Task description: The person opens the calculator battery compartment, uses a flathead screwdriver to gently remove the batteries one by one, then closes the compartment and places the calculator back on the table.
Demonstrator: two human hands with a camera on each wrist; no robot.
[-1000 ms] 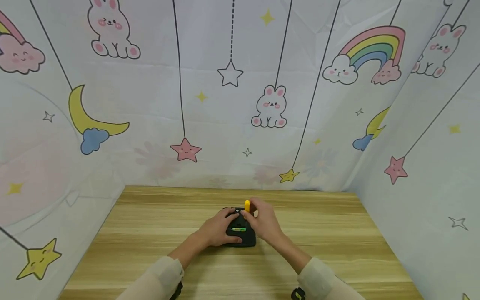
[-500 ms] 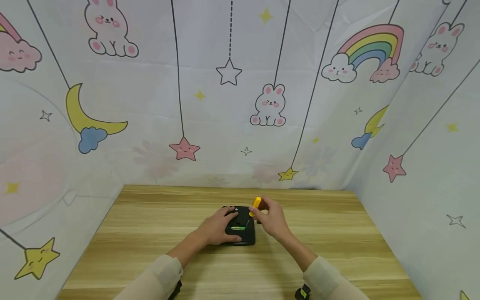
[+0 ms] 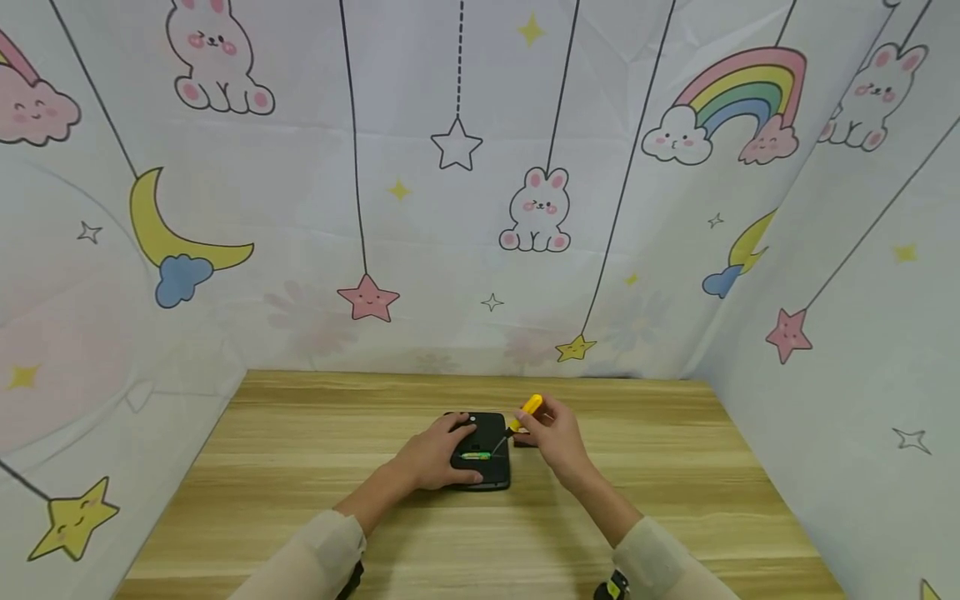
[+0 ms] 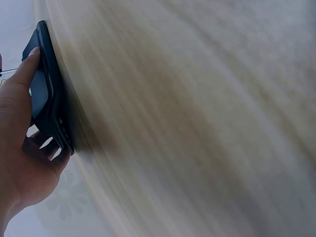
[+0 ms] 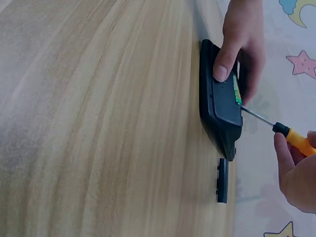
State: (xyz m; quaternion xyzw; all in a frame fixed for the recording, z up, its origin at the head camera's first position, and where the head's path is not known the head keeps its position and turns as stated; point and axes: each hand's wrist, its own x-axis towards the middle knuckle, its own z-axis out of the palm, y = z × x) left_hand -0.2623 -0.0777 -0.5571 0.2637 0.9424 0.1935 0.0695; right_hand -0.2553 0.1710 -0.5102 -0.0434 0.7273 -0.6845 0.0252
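A black flat device lies on the wooden table with a slot in its upper side. In that slot sits a green battery. My left hand spans the device and grips it, thumb on the near part, fingers toward the far edge. My right hand pinches the yellow handle of a screwdriver, which leans to the right. In the right wrist view the metal shaft reaches the battery's end in the slot. The left wrist view shows the device edge-on between thumb and fingers.
A small black cover lies on the table beside the device, partly hidden by the right hand in the head view. The wooden table ends at a printed cloth backdrop behind and at both sides.
The screwdriver has tipped from nearly upright to leaning right, its tip staying by the battery's end. My right hand has shifted right, baring part of the black cover. The left hand keeps its hold.
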